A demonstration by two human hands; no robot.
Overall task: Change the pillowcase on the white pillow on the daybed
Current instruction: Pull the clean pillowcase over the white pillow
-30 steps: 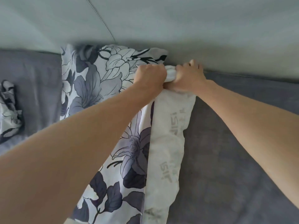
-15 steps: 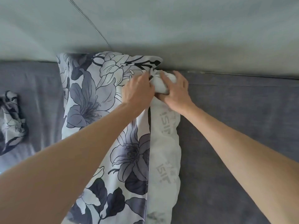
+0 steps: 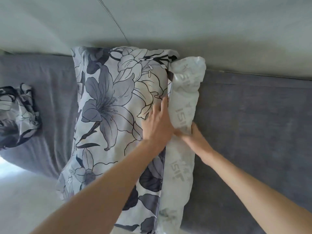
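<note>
You are working the white pillow [image 3: 184, 105] into the floral pillowcase [image 3: 114, 105], which is lying across the grey daybed [image 3: 253, 124] with its open edge at about 3 o'clock of the case. A strip of pillow is showing outside that edge, from 12 o'clock by the wall down to 6 o'clock.

Your left hand [image 3: 157, 124] is lying with fingers fairly straight on the case at its hem; whether it is pinching the hem, I cannot tell. Your right hand [image 3: 196, 137] is curling round the pillow's outer edge, pressing it inward.

Judging from this, you should be holding the hem open and feeding the bulge in gradually, corner first.

Grey lettering on the pillow is reading roughly "ISIF", reversed and faint. A second floral bundle [image 3: 18, 115] is lying at 9 o'clock.
</note>
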